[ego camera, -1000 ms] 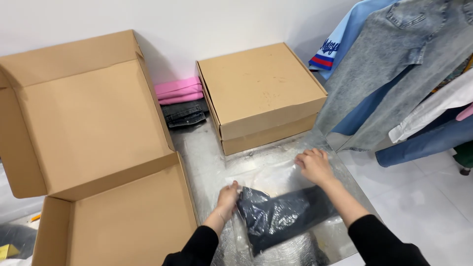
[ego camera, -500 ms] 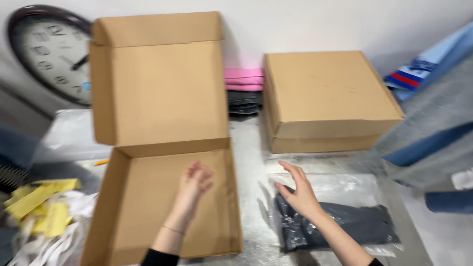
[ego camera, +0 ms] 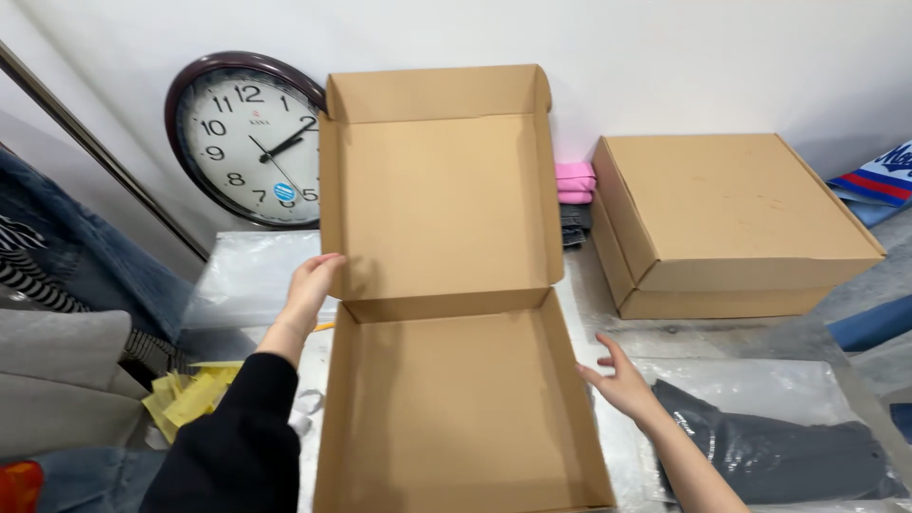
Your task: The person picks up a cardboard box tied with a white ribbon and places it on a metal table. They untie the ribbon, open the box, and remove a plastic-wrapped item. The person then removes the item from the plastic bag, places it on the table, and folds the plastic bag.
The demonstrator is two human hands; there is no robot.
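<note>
Head view, open box: a flat brown cardboard box [ego camera: 456, 399] is seen at the centre of the surface [ego camera: 608, 294], its lid raised upright behind the tray; nothing is seen inside.
Head view, left hand: the left hand [ego camera: 312, 285] is laid against the left edge of the raised lid, its grip loosely curled on the cardboard rim.
Head view, right hand: the right hand [ego camera: 619, 380] is placed just beside the tray's right wall, fingers spread apart, nothing clasped.
Head view, bagged garment: a dark folded garment in a clear plastic bag [ego camera: 769, 446] is lying right of that hand.
Head view, closed box: a second brown box [ego camera: 731, 218] is set shut at the right rear.
Head view, folded stack: pink and grey folded cloth [ego camera: 575, 195] is wedged between the two boxes.
Head view, clock: a round dark-rimmed wall clock [ego camera: 249, 138] is leaned against the wall, left of the lid.
Head view, yellow slips: yellow paper slips [ego camera: 190, 399] are piled at the lower left.
</note>
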